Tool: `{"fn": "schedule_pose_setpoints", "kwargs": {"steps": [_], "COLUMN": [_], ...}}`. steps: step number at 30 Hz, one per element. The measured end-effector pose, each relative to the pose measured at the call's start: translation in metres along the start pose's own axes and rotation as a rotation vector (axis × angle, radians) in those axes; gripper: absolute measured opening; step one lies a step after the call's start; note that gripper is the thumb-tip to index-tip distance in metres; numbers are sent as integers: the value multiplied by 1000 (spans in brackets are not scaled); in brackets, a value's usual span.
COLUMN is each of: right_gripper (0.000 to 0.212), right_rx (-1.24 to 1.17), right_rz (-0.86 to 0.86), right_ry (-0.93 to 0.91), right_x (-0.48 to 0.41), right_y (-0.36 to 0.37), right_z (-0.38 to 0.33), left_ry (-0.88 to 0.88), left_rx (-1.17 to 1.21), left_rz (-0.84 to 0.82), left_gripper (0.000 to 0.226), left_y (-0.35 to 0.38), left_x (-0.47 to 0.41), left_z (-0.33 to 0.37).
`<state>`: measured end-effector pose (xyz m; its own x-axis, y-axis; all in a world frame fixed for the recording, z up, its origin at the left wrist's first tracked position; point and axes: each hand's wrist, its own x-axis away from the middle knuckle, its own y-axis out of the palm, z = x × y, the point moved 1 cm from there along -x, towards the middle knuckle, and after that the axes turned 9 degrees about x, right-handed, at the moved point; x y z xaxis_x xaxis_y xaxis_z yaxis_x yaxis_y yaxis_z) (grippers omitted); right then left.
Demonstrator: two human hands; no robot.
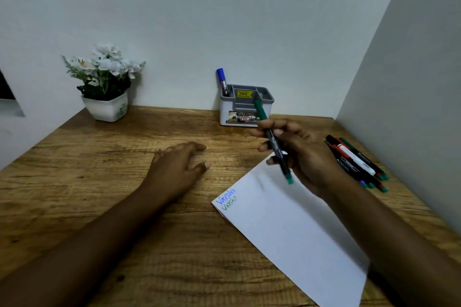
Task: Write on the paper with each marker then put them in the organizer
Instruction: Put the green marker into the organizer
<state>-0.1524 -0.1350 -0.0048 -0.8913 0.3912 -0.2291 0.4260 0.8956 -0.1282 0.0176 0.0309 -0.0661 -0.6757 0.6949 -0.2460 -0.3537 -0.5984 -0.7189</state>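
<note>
My right hand [303, 154] grips a green marker [273, 142], capped, held slanted above the top corner of the white paper [287, 227]. Its upper end points toward the grey and white organizer [245, 107] at the back wall. A blue marker [222, 81] stands in the organizer's left compartment. The paper bears one word in blue and the same word in green at its left corner. My left hand [178, 169] rests flat on the wooden desk [99, 182], fingers spread, holding nothing. A pile of several markers [356, 163] lies to the right of my right hand.
A white pot of white flowers [106, 85] stands at the back left of the desk. Walls close the desk at the back and on the right. The desk's front edge is out of view.
</note>
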Motion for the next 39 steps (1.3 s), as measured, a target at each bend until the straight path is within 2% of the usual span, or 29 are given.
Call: {"fn": "schedule_pose_setpoints", "kwargs": {"steps": [1, 3, 8, 14, 19, 21, 27, 30, 34, 39], "right_gripper": [22, 15, 35, 21, 24, 28, 36, 33, 18, 11], "right_rx": [53, 90, 112, 348, 668, 825, 1066, 1095, 1061, 1050], "right_rz": [51, 114, 241, 403, 408, 370, 248, 259, 349, 340], "right_ry": [-4, -23, -15, 18, -21, 15, 162, 154, 84, -35], "right_x": [-7, -26, -102, -196, -227, -233, -239, -237, -225, -172], "right_y": [-3, -5, -5, 1, 12, 14, 21, 21, 11, -5], "right_z": [-2, -9, -34, -26, -10, -4, 15, 16, 11, 5], "left_ry": [-13, -53, -45, -48, -43, -41, -39, -39, -36, -29], "left_rx": [-117, -199, -232, -250, -240, -241, -237, -242, -253, -251], "left_rz": [-53, -121, -130, -143, -138, -136, -134, -138, -138, -132], "left_gripper": [48, 56, 57, 56, 56, 56, 56, 56, 56, 55], "left_y": [4, 9, 10, 10, 11, 11, 12, 12, 12, 13], "left_x": [0, -1, -2, -3, -3, -3, -4, -4, -5, -5], "left_z": [-2, -3, -6, -7, -7, -8, -8, -8, -8, -8]}}
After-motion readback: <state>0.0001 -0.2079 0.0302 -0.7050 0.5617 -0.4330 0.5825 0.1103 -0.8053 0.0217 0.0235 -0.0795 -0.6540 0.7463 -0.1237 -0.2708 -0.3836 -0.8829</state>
